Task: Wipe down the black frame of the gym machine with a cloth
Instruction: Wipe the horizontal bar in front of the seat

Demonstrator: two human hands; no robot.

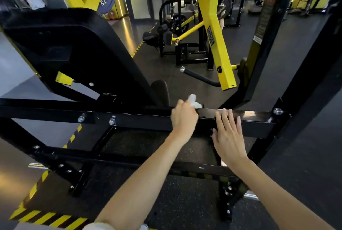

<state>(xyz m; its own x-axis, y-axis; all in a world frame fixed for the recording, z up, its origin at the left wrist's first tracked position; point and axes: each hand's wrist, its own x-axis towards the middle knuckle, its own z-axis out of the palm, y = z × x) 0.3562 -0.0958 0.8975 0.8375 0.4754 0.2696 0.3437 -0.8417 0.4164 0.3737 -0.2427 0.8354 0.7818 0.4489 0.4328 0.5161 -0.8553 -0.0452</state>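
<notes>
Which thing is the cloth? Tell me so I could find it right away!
Find the long black bar running sideways right in front. On its top, the left hand grips the cloth, beside the flat right hand. It is the only white, crumpled thing on that dark, shiny bar.

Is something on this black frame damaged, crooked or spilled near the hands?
Nothing stands out. The black bar looks straight and glossy, without dents or spills; the left hand holds the white cloth on it, the right hand rests flat.
</notes>
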